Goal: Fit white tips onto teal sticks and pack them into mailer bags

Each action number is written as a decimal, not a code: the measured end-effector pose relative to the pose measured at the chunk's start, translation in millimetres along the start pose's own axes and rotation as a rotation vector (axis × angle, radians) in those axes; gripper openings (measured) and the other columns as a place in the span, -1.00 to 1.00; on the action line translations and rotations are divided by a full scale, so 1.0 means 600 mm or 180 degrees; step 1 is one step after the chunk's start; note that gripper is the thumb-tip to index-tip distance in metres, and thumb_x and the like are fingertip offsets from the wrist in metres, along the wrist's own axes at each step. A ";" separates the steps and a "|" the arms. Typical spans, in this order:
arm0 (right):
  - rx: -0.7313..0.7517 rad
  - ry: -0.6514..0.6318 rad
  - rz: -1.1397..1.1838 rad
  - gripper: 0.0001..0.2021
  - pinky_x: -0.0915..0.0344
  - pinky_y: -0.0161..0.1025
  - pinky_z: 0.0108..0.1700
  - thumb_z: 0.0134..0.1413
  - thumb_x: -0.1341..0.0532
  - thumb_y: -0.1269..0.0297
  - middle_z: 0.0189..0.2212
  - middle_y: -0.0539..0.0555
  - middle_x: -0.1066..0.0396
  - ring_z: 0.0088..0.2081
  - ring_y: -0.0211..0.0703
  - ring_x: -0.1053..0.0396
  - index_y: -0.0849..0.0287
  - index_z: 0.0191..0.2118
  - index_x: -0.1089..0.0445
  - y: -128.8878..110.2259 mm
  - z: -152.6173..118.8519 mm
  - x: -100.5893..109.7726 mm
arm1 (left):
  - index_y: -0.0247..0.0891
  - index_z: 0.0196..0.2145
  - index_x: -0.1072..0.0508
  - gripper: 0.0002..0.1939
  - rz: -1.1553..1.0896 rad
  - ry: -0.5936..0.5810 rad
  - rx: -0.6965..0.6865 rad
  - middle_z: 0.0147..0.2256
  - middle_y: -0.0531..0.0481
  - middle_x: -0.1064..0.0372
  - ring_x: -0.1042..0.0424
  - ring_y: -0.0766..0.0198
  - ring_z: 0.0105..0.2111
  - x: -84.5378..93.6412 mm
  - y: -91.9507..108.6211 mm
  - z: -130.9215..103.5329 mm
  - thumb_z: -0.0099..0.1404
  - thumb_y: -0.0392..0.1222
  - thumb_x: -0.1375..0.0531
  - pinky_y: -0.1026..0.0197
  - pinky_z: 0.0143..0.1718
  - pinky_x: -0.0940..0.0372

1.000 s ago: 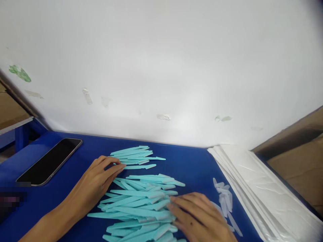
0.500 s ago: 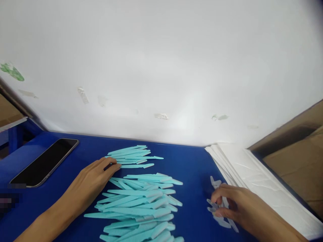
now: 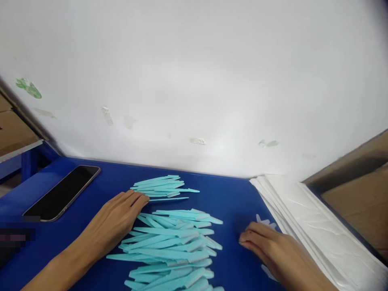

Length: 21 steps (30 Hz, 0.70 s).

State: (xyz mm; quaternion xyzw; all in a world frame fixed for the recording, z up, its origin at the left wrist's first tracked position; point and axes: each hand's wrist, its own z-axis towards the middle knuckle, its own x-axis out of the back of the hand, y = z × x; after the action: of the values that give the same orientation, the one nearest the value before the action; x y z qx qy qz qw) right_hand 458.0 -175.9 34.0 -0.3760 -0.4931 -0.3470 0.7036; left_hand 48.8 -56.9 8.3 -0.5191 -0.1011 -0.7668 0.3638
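My left hand (image 3: 121, 214) pinches the left end of one thin turquoise stick (image 3: 169, 199), turned edge-up on the blue table. Just beyond it lies a small group of turquoise pieces (image 3: 160, 186). A larger pile of similar turquoise pieces (image 3: 178, 242) spreads nearer to me, right of my left wrist. On the right, my right hand (image 3: 260, 244) has its thumb and fingers pressed together over the table; what they hold, if anything, is hidden. Small translucent caps (image 3: 266, 222) show behind and below that hand, partly covered by it.
A phone (image 3: 62, 194) lies on the blue table (image 3: 230, 202) at the left. White plastic bags or sheets (image 3: 318, 234) are stacked at the right. A white panel (image 3: 194, 81) rises behind the table, with cardboard (image 3: 360, 202) at the right side.
The stick at my left hand has turned from flat to edge-up. My right hand has moved left, its fingers closing from a looser curl among the caps. The view has shifted slightly.
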 end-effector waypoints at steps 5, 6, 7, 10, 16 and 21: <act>0.0214 0.0290 0.0112 -0.67 -0.52 -0.32 -0.19 0.48 0.02 0.36 -0.27 0.04 -0.58 -0.26 -0.18 -0.58 0.08 -0.22 -0.48 -0.031 0.020 -0.007 | -0.22 0.18 -0.39 -0.25 -0.0082 -0.0056 0.0089 -0.01 -0.11 -0.51 -0.49 0.05 -0.01 -0.009 0.000 -0.014 0.12 -0.69 0.07 -0.04 0.09 -0.34; 0.0203 0.0352 0.0149 -0.71 -0.52 -0.33 -0.19 0.48 0.00 0.36 -0.25 0.04 -0.59 -0.24 -0.19 -0.59 0.09 -0.19 -0.47 -0.034 0.021 -0.004 | -0.22 0.18 -0.39 -0.24 -0.0081 -0.0066 0.0092 -0.01 -0.10 -0.51 -0.49 0.05 -0.02 -0.009 -0.001 -0.015 0.11 -0.69 0.07 -0.03 0.09 -0.35; 0.0178 0.0427 0.0173 -0.74 -0.52 -0.35 -0.18 0.47 -0.02 0.36 -0.23 0.03 -0.60 -0.24 -0.20 -0.60 0.09 -0.15 -0.46 -0.035 0.021 -0.001 | -0.22 0.15 -0.41 -0.26 -0.0080 -0.0061 0.0103 -0.02 -0.10 -0.52 -0.50 0.05 -0.03 -0.008 -0.001 -0.014 0.12 -0.69 0.07 -0.02 0.06 -0.36; 0.0109 0.0567 0.0214 -0.78 -0.53 -0.38 -0.11 0.45 -0.05 0.40 -0.19 0.01 -0.62 -0.22 -0.23 -0.62 0.09 -0.01 -0.43 -0.035 0.015 0.005 | -0.23 0.04 -0.47 -0.45 -0.0141 0.0041 0.0252 -0.08 -0.11 -0.53 -0.50 0.06 -0.10 -0.001 -0.002 -0.008 0.26 -0.61 0.05 0.00 -0.03 -0.36; 0.0083 0.0809 0.0166 -0.58 -0.47 -0.23 0.15 0.40 -0.11 0.44 0.07 0.07 -0.55 0.02 -0.12 -0.57 0.08 0.30 -0.28 -0.037 0.007 -0.005 | -0.21 0.01 -0.44 -0.79 -0.0716 0.0322 0.0565 -0.12 -0.08 -0.52 -0.44 0.12 -0.16 0.023 0.014 0.008 0.54 -0.26 -0.05 0.04 -0.06 -0.23; 0.0152 0.1191 0.0609 -0.61 -0.53 -0.32 0.04 0.35 -0.18 0.49 -0.03 0.05 -0.61 -0.09 -0.15 -0.61 0.12 0.23 -0.36 -0.062 0.016 -0.008 | -0.17 0.02 -0.43 -0.77 -0.1205 0.0346 0.0476 -0.12 -0.05 -0.49 -0.40 0.18 -0.16 0.042 0.045 0.008 0.51 -0.36 -0.08 0.10 -0.06 -0.22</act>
State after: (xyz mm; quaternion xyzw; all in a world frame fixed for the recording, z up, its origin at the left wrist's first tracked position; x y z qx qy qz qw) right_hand 420.9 -184.7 38.5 -0.3333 -0.3240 -0.3305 0.8214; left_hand 65.2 -84.8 26.1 -0.4203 -0.2336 -0.8387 0.2557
